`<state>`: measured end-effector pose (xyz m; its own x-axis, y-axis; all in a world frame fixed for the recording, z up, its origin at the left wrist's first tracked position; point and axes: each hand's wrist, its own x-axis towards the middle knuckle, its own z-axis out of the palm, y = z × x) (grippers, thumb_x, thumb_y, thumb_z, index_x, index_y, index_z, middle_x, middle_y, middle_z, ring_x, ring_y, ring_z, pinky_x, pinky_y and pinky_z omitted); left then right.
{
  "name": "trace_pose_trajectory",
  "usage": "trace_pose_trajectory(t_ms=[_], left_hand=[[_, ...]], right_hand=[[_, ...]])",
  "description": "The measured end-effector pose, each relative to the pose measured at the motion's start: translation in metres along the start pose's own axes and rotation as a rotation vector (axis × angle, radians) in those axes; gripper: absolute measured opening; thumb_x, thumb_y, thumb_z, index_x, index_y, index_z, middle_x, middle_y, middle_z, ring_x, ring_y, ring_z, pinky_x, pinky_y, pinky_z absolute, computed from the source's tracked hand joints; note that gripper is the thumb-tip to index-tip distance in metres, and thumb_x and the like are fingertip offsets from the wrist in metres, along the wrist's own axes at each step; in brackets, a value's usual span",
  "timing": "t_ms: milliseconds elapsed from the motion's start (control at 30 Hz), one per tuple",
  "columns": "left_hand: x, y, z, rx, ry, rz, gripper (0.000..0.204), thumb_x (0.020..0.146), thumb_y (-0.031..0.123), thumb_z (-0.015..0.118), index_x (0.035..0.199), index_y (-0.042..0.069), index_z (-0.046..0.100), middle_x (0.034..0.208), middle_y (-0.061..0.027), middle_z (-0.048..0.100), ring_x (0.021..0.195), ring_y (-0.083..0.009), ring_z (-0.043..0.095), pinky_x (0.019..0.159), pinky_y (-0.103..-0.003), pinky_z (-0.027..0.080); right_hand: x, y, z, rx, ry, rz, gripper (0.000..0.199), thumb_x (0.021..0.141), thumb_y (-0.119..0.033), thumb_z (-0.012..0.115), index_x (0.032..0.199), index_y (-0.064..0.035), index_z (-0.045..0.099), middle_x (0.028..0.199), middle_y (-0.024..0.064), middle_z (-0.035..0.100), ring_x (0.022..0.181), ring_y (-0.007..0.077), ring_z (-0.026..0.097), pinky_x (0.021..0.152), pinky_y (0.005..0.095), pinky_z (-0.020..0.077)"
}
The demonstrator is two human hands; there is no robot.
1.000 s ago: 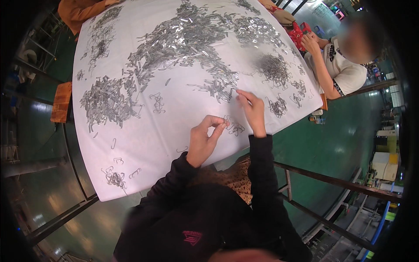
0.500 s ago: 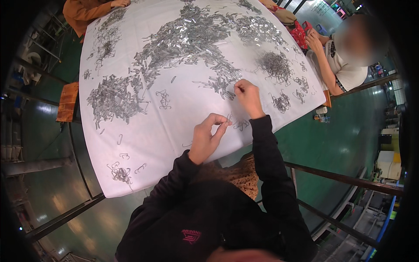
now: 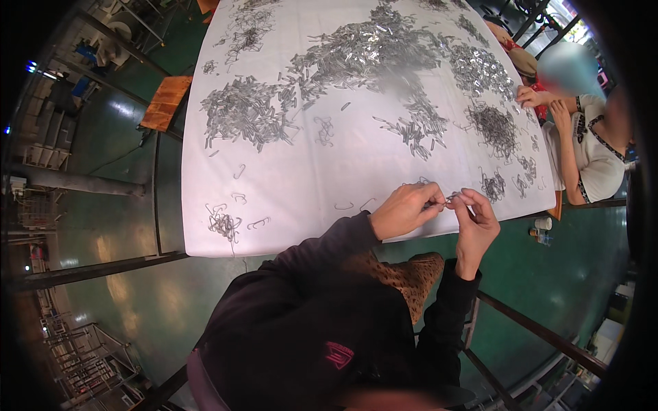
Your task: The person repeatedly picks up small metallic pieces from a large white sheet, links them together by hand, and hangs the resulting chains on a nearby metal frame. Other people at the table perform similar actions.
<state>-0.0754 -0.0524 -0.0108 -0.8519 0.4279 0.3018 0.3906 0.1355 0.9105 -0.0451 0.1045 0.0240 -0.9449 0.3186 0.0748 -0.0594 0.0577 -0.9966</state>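
Above the near edge of the white-covered table [image 3: 301, 205], my two hands meet fingertip to fingertip. My left hand [image 3: 406, 211] is closed in a pinch on a thin bent wire hook, mostly hidden by the fingers. My right hand [image 3: 478, 226] pinches a small metal piece [image 3: 451, 199] against it; its exact shape is too small to tell. Behind the left hand a few wire hooks show in part, and two loose wire hooks [image 3: 344, 205] lie beside its wrist. Beyond the hands spreads a small heap of narrow silvery metal loops [image 3: 418, 127].
A big heap of metal loops [image 3: 356, 51] covers the far middle, another heap [image 3: 243, 113] the left. Tangled wire hooks lie in piles at right [image 3: 495, 130] and near left [image 3: 223, 222]. A co-worker [image 3: 589, 147] sits at the right edge. A wooden stool [image 3: 166, 103] stands left.
My right hand has come back from the heap of loops to meet my left hand at the near edge. The whole view has shifted, and the co-worker's hand now rests at the table.
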Motion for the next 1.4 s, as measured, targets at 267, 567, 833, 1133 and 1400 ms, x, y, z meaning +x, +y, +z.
trace_pose_trajectory(t_ms=[267, 567, 833, 1133, 1400], left_hand=[[-0.008, -0.027, -0.024, 0.188, 0.294, 0.036, 0.030, 0.083, 0.017, 0.071, 0.107, 0.004, 0.061, 0.093, -0.0112, 0.067, 0.082, -0.0274, 0.066, 0.074, -0.036, 0.052], [-0.014, -0.137, -0.171, 1.108, 0.179, -0.422, 0.021, 0.078, 0.028, 0.068, 0.081, 0.007, 0.069, 0.081, -0.0141, 0.066, 0.080, -0.0340, 0.064, 0.067, -0.045, 0.050], [0.010, -0.119, -0.159, 0.925, 0.271, -0.225, 0.013, 0.084, 0.015, 0.059, 0.081, 0.002, 0.060, 0.075, -0.0153, 0.062, 0.072, -0.0341, 0.061, 0.063, -0.044, 0.048], [0.029, -0.030, -0.047, 0.006, -0.011, -0.258, 0.013, 0.092, 0.007, 0.058, 0.102, 0.000, 0.062, 0.082, -0.0064, 0.065, 0.069, -0.0133, 0.065, 0.065, -0.025, 0.051], [0.005, 0.049, 0.061, -0.311, -0.319, -0.036, 0.009, 0.088, -0.001, 0.062, 0.096, 0.001, 0.062, 0.101, -0.0063, 0.063, 0.090, -0.0140, 0.061, 0.080, -0.028, 0.051]], right_hand=[[0.002, 0.018, 0.005, 0.329, 0.024, 0.100, 0.016, 0.079, 0.011, 0.064, 0.095, 0.0078, 0.064, 0.079, 0.0125, 0.066, 0.066, 0.0178, 0.063, 0.065, 0.0287, 0.0502], [-0.019, 0.011, -0.016, 0.441, 0.064, 0.109, 0.014, 0.078, 0.010, 0.062, 0.091, 0.0075, 0.065, 0.075, 0.0118, 0.064, 0.060, 0.0182, 0.061, 0.062, 0.0304, 0.0507], [-0.043, -0.010, -0.040, 0.363, 0.114, 0.070, 0.014, 0.077, 0.012, 0.063, 0.090, 0.0068, 0.065, 0.077, 0.0131, 0.066, 0.062, 0.0187, 0.063, 0.058, 0.0285, 0.0523], [-0.073, 0.002, -0.057, 0.283, 0.192, 0.080, 0.014, 0.078, 0.011, 0.064, 0.091, 0.0062, 0.068, 0.078, 0.0074, 0.065, 0.068, 0.0120, 0.063, 0.063, 0.0233, 0.0511], [-0.085, 0.026, -0.060, 0.285, 0.338, 0.029, 0.013, 0.081, 0.009, 0.065, 0.093, 0.0048, 0.068, 0.087, 0.0050, 0.064, 0.075, 0.0109, 0.064, 0.069, 0.0218, 0.0518]])
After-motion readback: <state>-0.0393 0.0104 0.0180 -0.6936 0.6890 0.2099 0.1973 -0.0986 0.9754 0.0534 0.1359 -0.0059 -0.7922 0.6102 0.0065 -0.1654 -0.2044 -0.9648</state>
